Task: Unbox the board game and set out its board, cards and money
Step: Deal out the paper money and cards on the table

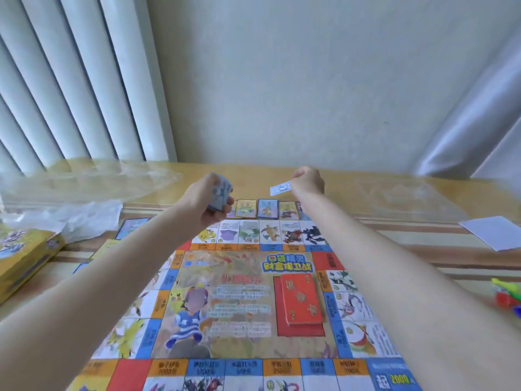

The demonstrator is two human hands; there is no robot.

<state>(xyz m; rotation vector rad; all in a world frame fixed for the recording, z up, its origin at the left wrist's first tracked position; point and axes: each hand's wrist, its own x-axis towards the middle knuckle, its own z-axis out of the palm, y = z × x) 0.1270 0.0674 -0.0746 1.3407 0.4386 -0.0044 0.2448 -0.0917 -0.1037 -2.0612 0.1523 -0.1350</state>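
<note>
Head view, looking down over both forearms. Board (242,300) lies unfolded on the table (366,193), near edge cut off by the frame bottom; its left side is partly hidden under the left forearm. Left hand (210,200) raised above the far left of the board, fingers curled round a small deck of cards (221,194); faces blurred, count unreadable. Right hand (307,182) raised over the far edge, fingers closed, pinching a single card (280,189) that sticks out to the left; print too blurred to read. Row of cards (267,208) laid along the board's far edge, left end hidden behind the left hand, right end behind the right arm. Red card stack (301,299) sits on a red panel at the board's centre right. Yellow game box (25,258) at left, cut off by the frame. Clear plastic wrap (84,179) beyond it. White sheet (496,231) far right. Coloured pieces (507,296) at right edge, cut off, shapes unclear. Money not identifiable.
</note>
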